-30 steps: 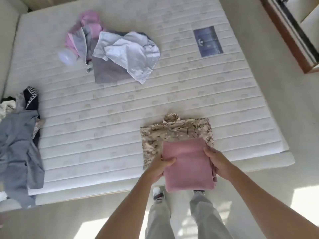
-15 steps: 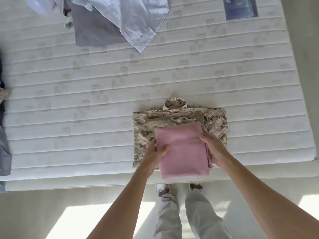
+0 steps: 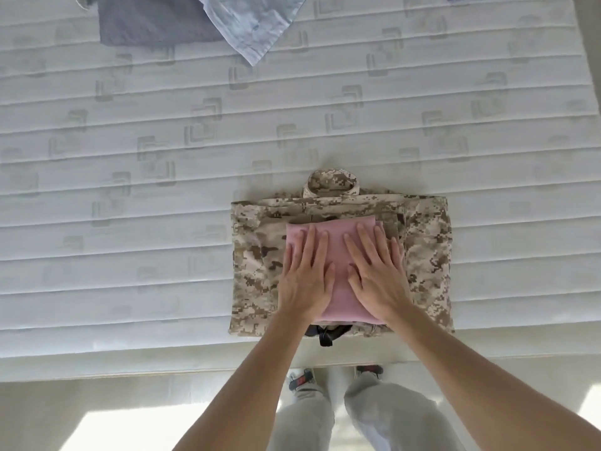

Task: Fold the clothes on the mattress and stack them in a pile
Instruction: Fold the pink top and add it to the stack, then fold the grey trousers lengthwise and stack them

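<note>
While the folded pink garment (image 3: pixel 335 255) is lying on the camouflage garment (image 3: pixel 426 255) near the mattress (image 3: pixel 162 222) edge, the left hand (image 3: pixel 305 281) and right hand (image 3: pixel 377 278) are pressing it, fingers flat, gripping nothing. Even downward pressure is likely flattening the fold without shifting the pile.

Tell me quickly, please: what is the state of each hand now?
Left hand: open, fingers straight, pressing flat on the pink folded cloth.
Right hand: open, also pressing flat on it.

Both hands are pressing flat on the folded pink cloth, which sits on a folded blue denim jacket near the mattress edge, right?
Not denim. In the head view both hands, left and right, press the folded pink cloth onto a folded tan camouflage jacket near the mattress edge.
</note>
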